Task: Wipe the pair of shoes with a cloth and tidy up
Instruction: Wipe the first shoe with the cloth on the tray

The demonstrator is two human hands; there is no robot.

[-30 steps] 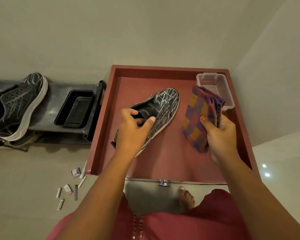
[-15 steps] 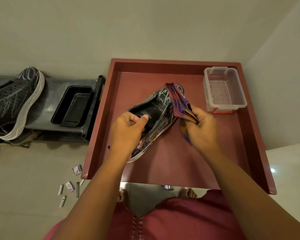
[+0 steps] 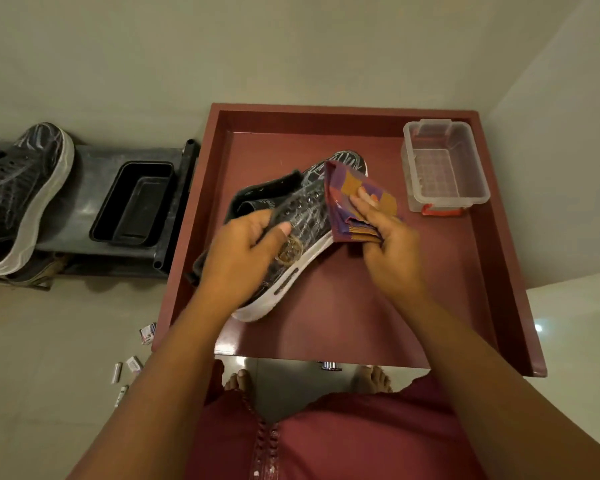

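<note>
Your left hand (image 3: 246,251) grips the black shoe (image 3: 302,216) over the red table (image 3: 361,323); your right hand (image 3: 385,237) pinches the folded checked cloth (image 3: 354,195) against its toe.

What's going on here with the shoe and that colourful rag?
A person is cleaning a black shoe over a red tray. The left hand grips the shoe around its opening, while the right hand holds a folded checked cloth against the toe end. A clear plastic box sits in the tray's far right corner. The other shoe of the pair rests on a dark rack to the left, beside a black tub.
</note>
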